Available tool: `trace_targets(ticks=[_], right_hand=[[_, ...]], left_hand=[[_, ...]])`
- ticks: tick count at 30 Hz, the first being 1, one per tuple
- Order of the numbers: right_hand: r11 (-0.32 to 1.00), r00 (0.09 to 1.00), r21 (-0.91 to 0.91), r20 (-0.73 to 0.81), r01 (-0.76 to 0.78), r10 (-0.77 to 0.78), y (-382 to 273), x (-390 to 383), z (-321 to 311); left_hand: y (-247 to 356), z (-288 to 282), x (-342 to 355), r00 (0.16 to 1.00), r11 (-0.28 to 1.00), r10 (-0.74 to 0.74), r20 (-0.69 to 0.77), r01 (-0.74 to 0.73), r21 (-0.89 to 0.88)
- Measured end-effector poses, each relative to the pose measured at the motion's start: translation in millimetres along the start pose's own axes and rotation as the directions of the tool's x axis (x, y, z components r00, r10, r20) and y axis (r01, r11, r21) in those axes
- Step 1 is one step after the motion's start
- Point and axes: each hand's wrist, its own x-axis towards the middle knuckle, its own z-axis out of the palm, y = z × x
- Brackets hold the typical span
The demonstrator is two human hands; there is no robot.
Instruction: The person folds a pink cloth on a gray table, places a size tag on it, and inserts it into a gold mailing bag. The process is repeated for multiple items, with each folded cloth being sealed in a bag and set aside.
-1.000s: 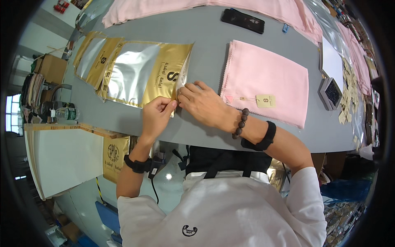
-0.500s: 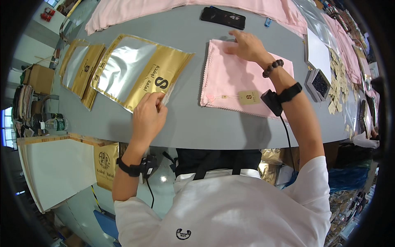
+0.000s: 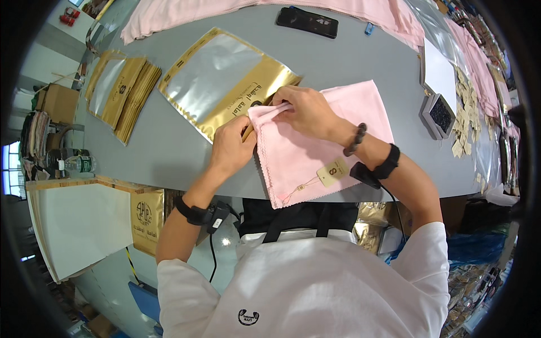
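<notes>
My left hand (image 3: 232,145) is closed on the lower right edge of a gold-and-clear plastic bag (image 3: 217,79), which lies tilted on the table. A folded pink cloth (image 3: 344,138) has its far left corner up against that same edge. My right hand (image 3: 309,114) grips the cloth near this corner, fingers bent over the fold, and overlaps the bag's end. Whether the corner is inside the bag mouth is hidden by my hands. A cream tag (image 3: 332,172) hangs by a string on the cloth's near side.
A stack of similar gold bags (image 3: 125,96) lies to the left. Along the far edge are a larger pink cloth (image 3: 186,17) and a black phone (image 3: 307,22). At right stand a small box of dark bits (image 3: 438,115) and scattered cream tags (image 3: 465,112).
My right hand has taken the cloth's far left corner and drawn the cloth left and nearer to the bag. The bag has turned and shifted right; my left hand still holds its edge.
</notes>
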Motion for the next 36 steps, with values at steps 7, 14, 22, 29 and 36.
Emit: trace_targets(ticks=[7,14,22,29,36], right_hand=[[0.722,0.927,-0.639,-0.040,0.264,-0.374,-19.0,-19.0,3.8],[0.864,0.894,-0.231,0.103,0.448,-0.436,-11.5,-25.0,30.3],[0.978,0.996,-0.209,0.094,0.021,-0.001,-7.1,-2.1,38.7],[0.896,0.892,0.087,0.092,0.436,-0.443,-23.5,7.9,44.2],[0.980,0.893,0.155,0.411,0.127,-0.181,-22.5,32.0,45.6]], left_hand=[[7.1,2.6,-23.0,0.911,0.978,0.159,-0.380,-0.198,-0.065],[8.0,-0.4,-23.6,0.902,0.951,0.294,-0.316,-0.309,0.002],[-1.7,-12.5,-51.9,0.933,0.983,0.162,-0.322,-0.123,0.139],[-10.9,-14.2,-55.9,0.959,0.999,-0.023,-0.282,0.015,-0.029],[-32.5,-26.2,-43.6,0.963,0.899,-0.246,-0.109,0.185,-0.397]])
